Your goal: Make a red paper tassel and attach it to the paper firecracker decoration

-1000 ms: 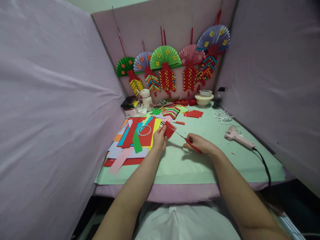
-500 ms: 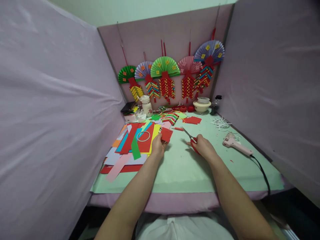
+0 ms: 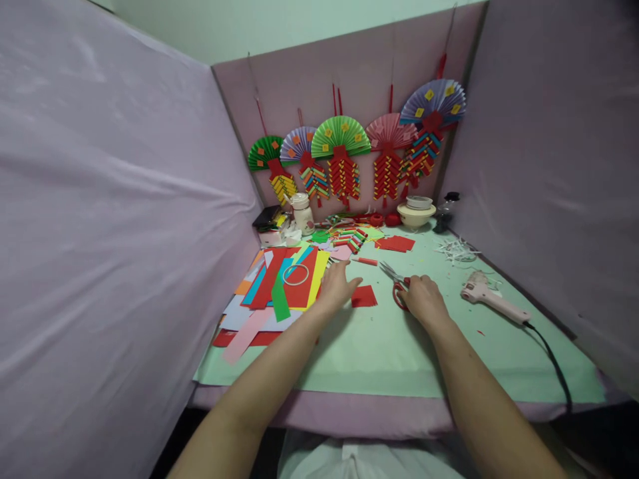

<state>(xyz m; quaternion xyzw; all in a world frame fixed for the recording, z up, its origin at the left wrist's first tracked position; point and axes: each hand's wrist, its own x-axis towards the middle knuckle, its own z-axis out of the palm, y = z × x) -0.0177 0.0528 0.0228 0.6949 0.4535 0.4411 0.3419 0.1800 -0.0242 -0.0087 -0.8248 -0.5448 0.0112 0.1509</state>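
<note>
My left hand [image 3: 339,286] is empty, thumb and fingers apart, near the right edge of the coloured paper strips. Just right of it a red paper square [image 3: 364,297] lies flat on the green table cover. My right hand [image 3: 425,301] is closed on the red handle of a pair of scissors [image 3: 393,273]; the blades point away to the left and stand slightly apart. Beyond the hands lies a thin orange-red stick [image 3: 365,261], and past that a cluster of small coloured paper rolls [image 3: 351,239].
Paper sheets and strips [image 3: 299,293] with a white ring [image 3: 296,275] cover the left side. A pink glue gun [image 3: 494,299] with its cord lies right, near white scraps [image 3: 458,251]. More red paper [image 3: 395,243], a jar [image 3: 302,216] and bowl [image 3: 416,214] stand behind, below hanging paper fans [image 3: 341,136].
My left hand has let go of the red paper square, now on the table. My right hand has lowered the scissors towards the table. The whole view has shifted slightly.
</note>
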